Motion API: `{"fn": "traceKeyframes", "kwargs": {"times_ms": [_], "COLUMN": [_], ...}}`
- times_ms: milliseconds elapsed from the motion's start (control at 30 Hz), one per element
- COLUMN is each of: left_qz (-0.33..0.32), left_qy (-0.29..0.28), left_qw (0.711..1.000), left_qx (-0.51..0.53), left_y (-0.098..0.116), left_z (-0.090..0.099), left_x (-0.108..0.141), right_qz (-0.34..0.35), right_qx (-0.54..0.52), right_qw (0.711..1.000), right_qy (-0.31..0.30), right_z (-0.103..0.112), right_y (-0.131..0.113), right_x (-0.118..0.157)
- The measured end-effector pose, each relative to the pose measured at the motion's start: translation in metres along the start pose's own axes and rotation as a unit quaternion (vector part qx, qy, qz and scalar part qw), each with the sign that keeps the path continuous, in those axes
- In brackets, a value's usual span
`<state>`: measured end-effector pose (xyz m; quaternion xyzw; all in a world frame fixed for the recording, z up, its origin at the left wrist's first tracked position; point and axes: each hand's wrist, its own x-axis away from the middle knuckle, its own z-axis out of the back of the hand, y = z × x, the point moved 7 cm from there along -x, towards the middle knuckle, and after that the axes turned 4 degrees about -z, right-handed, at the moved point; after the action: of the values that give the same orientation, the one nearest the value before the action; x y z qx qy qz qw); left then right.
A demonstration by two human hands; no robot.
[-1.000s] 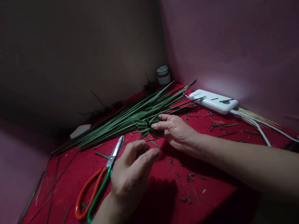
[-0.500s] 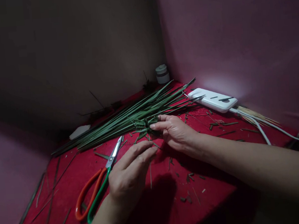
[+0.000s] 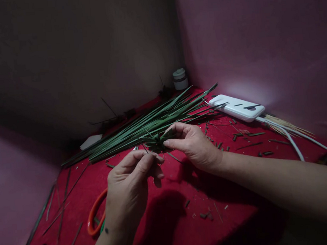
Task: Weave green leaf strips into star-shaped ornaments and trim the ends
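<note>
My right hand point(image 3: 195, 144) pinches a small woven green leaf piece point(image 3: 157, 141), with pointed leaf ends sticking out to its left. Just below and left of it, my left hand point(image 3: 133, 182) is closed, thumb against fingers, on a thin dark strip point(image 3: 145, 149) that shows above the fingertips. Whether this strip joins the woven piece I cannot tell. Under and behind my left hand lie scissors point(image 3: 95, 216); one orange handle, some green and a bit of blade show. A bundle of long green leaf strips point(image 3: 141, 129) lies behind both hands.
A white power strip point(image 3: 238, 107) with white cables point(image 3: 292, 141) lies at the right, thin pale sticks point(image 3: 292, 124) beside it. A white-lidded jar point(image 3: 180, 79) stands in the back corner. Leaf scraps point(image 3: 206, 215) litter the red tabletop point(image 3: 187, 200). Walls enclose the table.
My left hand has turned and its fingers have closed on a thin strip, covering more of the scissors. My right hand still holds the woven piece. The view has shifted slightly.
</note>
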<state>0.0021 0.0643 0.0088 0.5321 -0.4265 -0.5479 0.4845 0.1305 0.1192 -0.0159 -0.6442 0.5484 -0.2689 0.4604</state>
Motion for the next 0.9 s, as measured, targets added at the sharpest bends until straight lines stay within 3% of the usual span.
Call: {"fn": "traceKeyframes", "kwargs": {"times_ms": [200, 300, 400, 633, 900], "left_qz": [0.113, 0.153, 0.152, 0.158, 0.216], "left_qy": [-0.08, -0.077, -0.05, -0.052, -0.109], "left_qw": [0.99, 0.985, 0.987, 0.986, 0.97], "left_qx": [-0.018, 0.007, 0.016, 0.02, -0.018], "left_y": [-0.017, -0.024, -0.025, -0.025, -0.036], "left_z": [-0.003, -0.003, -0.001, 0.0, -0.004], "left_x": [0.001, 0.001, -0.001, -0.001, 0.0], "right_qz": [0.044, 0.057, 0.064, 0.073, 0.079], "right_qx": [0.055, 0.075, 0.071, 0.058, 0.084], "right_qw": [0.997, 0.995, 0.995, 0.996, 0.993], "right_qy": [0.008, 0.01, 0.004, 0.002, 0.001], "right_z": [0.002, 0.002, 0.001, 0.001, 0.002], "right_y": [-0.003, -0.005, -0.005, -0.005, -0.005], "right_x": [-0.001, 0.0, 0.0, 0.0, 0.001]}}
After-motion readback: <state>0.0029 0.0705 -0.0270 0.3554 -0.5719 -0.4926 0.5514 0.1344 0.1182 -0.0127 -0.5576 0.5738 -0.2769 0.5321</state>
